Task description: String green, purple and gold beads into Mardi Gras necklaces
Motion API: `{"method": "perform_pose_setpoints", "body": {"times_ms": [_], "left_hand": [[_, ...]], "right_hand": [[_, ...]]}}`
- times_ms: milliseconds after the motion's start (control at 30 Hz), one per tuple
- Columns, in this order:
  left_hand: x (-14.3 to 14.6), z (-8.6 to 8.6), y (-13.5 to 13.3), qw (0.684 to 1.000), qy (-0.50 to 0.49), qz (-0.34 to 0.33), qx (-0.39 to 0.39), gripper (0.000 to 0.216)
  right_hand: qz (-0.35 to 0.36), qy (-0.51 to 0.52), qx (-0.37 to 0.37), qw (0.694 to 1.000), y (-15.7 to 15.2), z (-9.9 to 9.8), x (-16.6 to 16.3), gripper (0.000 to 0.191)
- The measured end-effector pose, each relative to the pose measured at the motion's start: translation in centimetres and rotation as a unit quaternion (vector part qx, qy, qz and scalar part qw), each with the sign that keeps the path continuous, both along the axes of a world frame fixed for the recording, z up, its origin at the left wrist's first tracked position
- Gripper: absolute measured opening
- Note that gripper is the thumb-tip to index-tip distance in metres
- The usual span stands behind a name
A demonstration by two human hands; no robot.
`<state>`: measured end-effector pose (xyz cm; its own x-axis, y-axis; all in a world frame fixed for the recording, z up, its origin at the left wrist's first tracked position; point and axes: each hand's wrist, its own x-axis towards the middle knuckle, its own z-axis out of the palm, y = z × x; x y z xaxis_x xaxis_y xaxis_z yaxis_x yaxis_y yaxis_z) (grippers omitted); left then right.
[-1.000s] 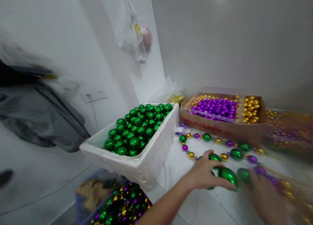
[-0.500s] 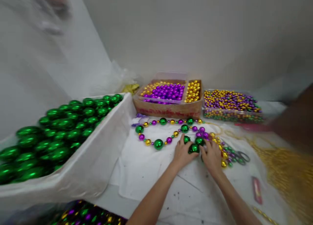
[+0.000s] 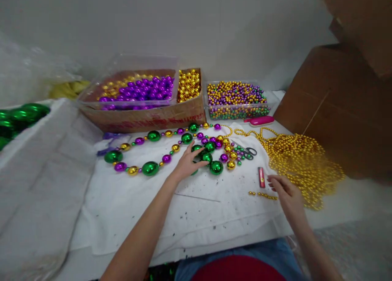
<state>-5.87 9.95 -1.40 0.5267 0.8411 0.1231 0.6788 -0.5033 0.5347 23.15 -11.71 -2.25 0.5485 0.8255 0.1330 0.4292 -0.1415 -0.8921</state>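
Note:
A string of large green, purple and gold balls lies in a loop on a white cloth. My left hand rests on the cloth with fingers spread over a cluster of loose green balls. My right hand hovers to the right, fingers loosely apart, close to a short strand of small gold beads and a red lighter. It holds nothing that I can see.
A cardboard box with purple and gold balls and a clear tub of small mixed beads stand at the back. A gold bead pile, scissors, a pink tool, brown cartons and a white bin of green balls surround the cloth.
The view has swung right from the bin of green balls. My right hand has left the green balls and moved right toward the lighter and gold strand. My left hand stays on the balls.

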Motion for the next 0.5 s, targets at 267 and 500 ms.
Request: {"method": "perform_pose_setpoints", "body": {"times_ms": [267,500], "left_hand": [[-2.5,1.2,-7.9,0.978,-0.093,0.166,0.085,0.028],[-3.3,-2.2,-14.6,0.994,0.044,0.006,0.104,0.017]], "right_hand": [[0.233,-0.102,-0.007,0.967,-1.3,0.1,-6.6,0.018],[0.287,-0.248,-0.033,0.925,2.1,-1.2,-12.6,0.022]]}}
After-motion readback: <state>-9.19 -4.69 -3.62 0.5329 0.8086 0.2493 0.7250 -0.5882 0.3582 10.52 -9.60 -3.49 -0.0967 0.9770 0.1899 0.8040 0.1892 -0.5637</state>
